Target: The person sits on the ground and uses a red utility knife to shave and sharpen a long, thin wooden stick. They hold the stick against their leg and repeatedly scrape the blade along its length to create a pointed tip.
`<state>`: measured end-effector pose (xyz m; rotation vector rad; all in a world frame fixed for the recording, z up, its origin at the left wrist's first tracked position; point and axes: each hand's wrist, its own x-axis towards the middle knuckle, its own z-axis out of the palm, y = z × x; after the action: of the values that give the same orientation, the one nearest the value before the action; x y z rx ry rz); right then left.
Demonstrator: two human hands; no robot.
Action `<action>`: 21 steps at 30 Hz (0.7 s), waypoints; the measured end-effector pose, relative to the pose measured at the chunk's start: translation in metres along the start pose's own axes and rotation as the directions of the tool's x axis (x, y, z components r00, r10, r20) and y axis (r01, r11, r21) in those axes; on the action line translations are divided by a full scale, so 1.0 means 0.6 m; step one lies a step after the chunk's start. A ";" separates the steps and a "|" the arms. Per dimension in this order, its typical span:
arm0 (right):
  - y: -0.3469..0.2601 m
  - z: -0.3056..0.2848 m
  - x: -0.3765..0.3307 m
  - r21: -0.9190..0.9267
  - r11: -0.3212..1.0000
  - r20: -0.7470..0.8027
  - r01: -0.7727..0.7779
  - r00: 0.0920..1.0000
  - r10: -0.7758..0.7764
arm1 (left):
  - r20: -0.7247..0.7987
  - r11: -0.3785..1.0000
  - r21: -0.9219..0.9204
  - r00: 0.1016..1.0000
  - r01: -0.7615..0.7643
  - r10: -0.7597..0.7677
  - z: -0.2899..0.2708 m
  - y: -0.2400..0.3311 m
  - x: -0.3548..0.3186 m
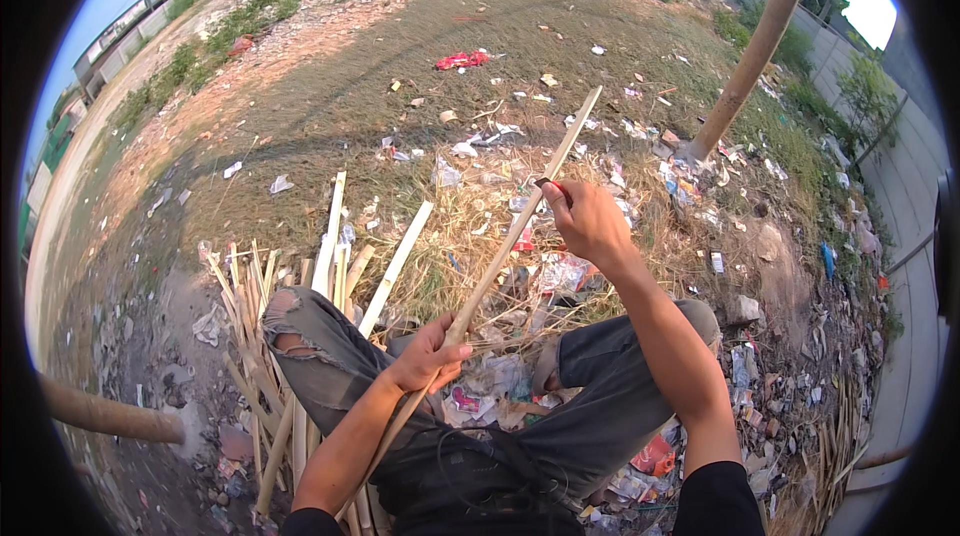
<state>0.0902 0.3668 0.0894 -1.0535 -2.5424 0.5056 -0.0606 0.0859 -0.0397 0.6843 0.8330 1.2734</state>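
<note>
Pale wood, perhaps bamboo, is seen in the strip (503,261), held slanting forward in the left hand (413,368), whose fingers are curled round it. A small tool (556,190) is gripped in the closed right hand (592,228), set against the strip's upper part. This piece seems only partly worked; whether the strips piled (278,446) by the left leg (335,351) are finished cannot be told.

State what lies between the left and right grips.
In the head view, a pale strip runs from the left grip past the right grip.
</note>
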 end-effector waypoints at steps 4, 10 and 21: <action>-0.004 0.013 -0.011 -0.014 0.999 0.018 0.032 0.999 -0.032 | -0.029 1.000 0.020 0.999 -0.019 0.020 0.003 -0.007 -0.005; -0.034 0.078 -0.069 0.041 0.977 0.113 0.208 0.971 -0.212 | -0.116 0.999 -0.008 0.992 -0.042 0.041 0.006 -0.014 -0.011; -0.065 0.095 -0.082 0.162 0.961 0.117 0.226 0.962 -0.246 | -0.103 0.993 -0.067 0.990 -0.099 0.092 -0.014 -0.021 -0.008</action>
<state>0.0747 0.2945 0.0480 -0.6720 -2.6544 0.7061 -0.0611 0.0786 -0.0541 0.6130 0.8392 1.4271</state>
